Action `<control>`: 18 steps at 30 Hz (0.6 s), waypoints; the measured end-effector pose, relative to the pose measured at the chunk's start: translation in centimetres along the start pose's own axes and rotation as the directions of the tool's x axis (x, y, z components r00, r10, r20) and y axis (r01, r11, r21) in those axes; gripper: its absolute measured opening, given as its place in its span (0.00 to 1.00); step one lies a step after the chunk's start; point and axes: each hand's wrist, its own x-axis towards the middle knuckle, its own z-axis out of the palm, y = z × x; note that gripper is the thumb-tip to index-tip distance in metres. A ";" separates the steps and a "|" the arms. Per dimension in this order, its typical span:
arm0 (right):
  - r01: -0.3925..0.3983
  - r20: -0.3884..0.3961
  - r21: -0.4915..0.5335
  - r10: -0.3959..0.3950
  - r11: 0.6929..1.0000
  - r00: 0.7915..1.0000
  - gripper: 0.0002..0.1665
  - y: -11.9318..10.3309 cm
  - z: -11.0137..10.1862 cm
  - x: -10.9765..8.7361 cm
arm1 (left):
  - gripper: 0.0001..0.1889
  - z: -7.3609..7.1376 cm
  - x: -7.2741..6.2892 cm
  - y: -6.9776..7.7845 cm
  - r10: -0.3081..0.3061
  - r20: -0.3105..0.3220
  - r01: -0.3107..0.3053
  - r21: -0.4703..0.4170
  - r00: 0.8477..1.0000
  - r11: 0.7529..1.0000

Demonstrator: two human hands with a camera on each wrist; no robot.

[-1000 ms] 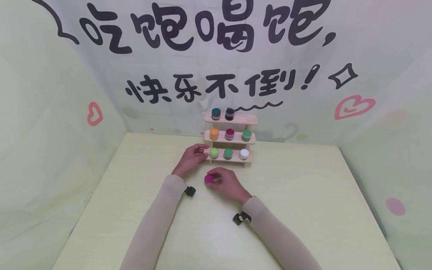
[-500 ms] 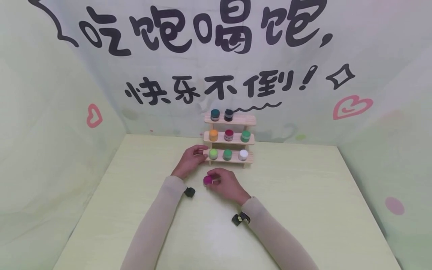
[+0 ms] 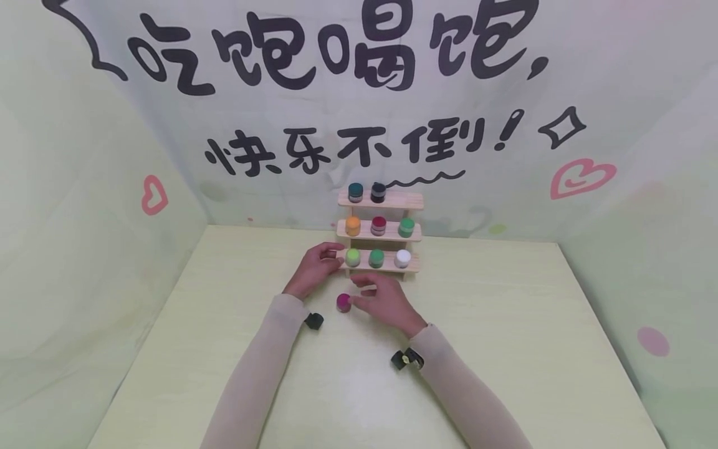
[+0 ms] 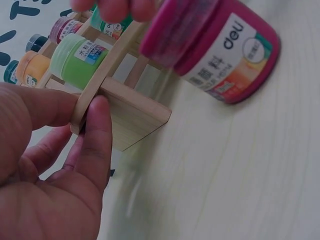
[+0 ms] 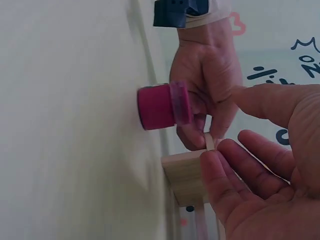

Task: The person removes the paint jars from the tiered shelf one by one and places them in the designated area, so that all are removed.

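Observation:
In the head view, a magenta paint jar [image 3: 343,303] stands upright on the table before a three-tier wooden rack [image 3: 408,200]. My right hand [image 3: 388,302] is just to the jar's right, fingers parted and off it; the right wrist view shows that hand's spread fingers [image 5: 260,172] holding nothing. With thumb and fingertips my left hand [image 3: 311,269] pinches the left end of the rack's bottom shelf, as the left wrist view shows at the shelf's end [image 4: 82,107]. Closest to that grip is a light green paint jar [image 4: 80,61]. The magenta jar's label reads "deli".
Beside the light green jar on the bottom tier are a green jar [image 3: 376,259] and a white jar [image 3: 402,259]. Orange [image 3: 353,226], dark red [image 3: 378,226] and green jars fill the middle tier. Teal [image 3: 356,192] and black jars stand on top, against the printed cloth backdrop [image 3: 291,206].
My right hand has let go of the magenta jar and drawn slightly away to the right, its fingers opening. The jar was set a little nearer me. My left hand keeps its hold on the shelf.

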 end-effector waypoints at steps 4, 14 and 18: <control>0.063 -0.002 0.008 -0.063 0.998 0.998 0.28 -0.9 -0.8 0.3 | 0.18 0.0 -0.1 -0.1 0.004 0.002 -0.004 -0.013 1.000 1.000; 0.118 -0.077 -0.012 -0.118 0.993 0.990 0.25 -3.7 -3.5 1.5 | 0.19 0.0 -0.1 -0.2 -0.017 0.026 0.018 -0.039 1.000 0.999; 0.099 -0.113 -0.024 -0.101 0.995 0.988 0.24 -4.6 -4.8 2.2 | 0.19 0.0 -0.1 -0.1 -0.015 0.030 0.016 -0.060 0.999 0.998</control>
